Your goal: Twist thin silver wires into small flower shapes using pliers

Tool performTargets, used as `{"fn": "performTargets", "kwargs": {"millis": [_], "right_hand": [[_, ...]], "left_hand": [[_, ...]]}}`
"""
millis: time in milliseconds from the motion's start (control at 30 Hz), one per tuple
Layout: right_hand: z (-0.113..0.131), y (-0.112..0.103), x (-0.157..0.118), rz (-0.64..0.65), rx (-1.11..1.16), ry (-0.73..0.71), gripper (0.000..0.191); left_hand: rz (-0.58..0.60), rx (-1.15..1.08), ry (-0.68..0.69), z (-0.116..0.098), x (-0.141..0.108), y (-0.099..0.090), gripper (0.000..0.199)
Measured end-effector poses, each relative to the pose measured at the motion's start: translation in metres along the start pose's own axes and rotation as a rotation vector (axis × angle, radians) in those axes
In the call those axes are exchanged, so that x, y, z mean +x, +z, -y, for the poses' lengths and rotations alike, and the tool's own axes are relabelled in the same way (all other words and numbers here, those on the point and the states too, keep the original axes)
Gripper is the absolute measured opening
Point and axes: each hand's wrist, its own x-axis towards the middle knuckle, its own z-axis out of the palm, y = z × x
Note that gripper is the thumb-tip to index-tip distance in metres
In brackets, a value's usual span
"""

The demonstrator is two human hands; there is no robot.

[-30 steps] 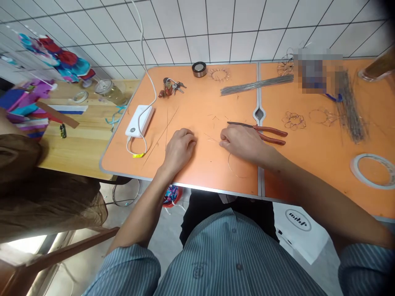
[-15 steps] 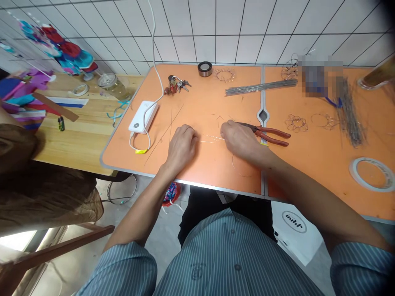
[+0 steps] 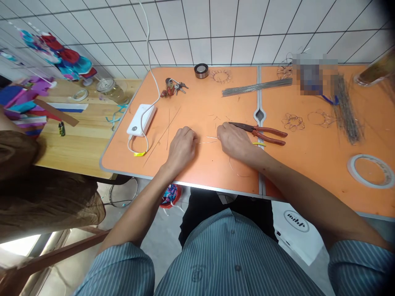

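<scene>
Low over the orange table, my left hand is closed in a pinch on the end of a thin wire. The wire runs across the gap to my right hand, whose fingers are also pinched around wire; the tips are hidden. Right beside my right hand lie pliers with red handles, their jaws partly behind the knuckles. A curved wire rests below my right wrist. Short wire scraps are scattered above the hands, and straight wires lie left of my left hand.
A white power bank with a cable, keys and a tape roll are on the table. Wire bundles, bent wire shapes and a white tape ring lie rightward. Someone's brown clothing shows at left.
The view has shifted slightly. My right hand has come a little closer to my left, and the wire strands between them look more drawn together. Both hands stay pinched.
</scene>
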Motion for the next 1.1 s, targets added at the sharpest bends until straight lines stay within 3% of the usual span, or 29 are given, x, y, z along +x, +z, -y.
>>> {"fn": "performTargets", "kwargs": {"millis": [133, 267, 400, 633, 800, 1100], "right_hand": [[-0.009, -0.007, -0.003, -0.049, 0.264, 0.048, 0.028], [-0.011, -0.014, -0.003, -0.064, 0.878, 0.089, 0.009], [-0.008, -0.019, -0.008, -0.022, 1.246, 0.062, 0.006], [-0.018, -0.017, -0.013, 0.039, 1.484, 0.123, 0.005], [-0.03, -0.011, -0.011, -0.048, 1.46, 0.144, 0.013], [-0.012, -0.034, -0.023, -0.148, 0.966, 0.11, 0.013]], "left_hand": [[-0.083, -0.223, -0.092, -0.006, 0.005, -0.007, 0.014], [-0.138, -0.82, -0.39, -0.02, 0.017, -0.004, 0.005], [-0.083, -1.33, -0.578, -0.033, 0.029, 0.001, 0.022], [-0.144, -1.457, -0.647, -0.041, 0.034, -0.005, 0.026], [-0.167, -1.44, -0.644, -0.042, 0.034, -0.011, 0.03], [-0.15, -1.381, -0.601, -0.053, 0.035, -0.003, 0.026]]}}
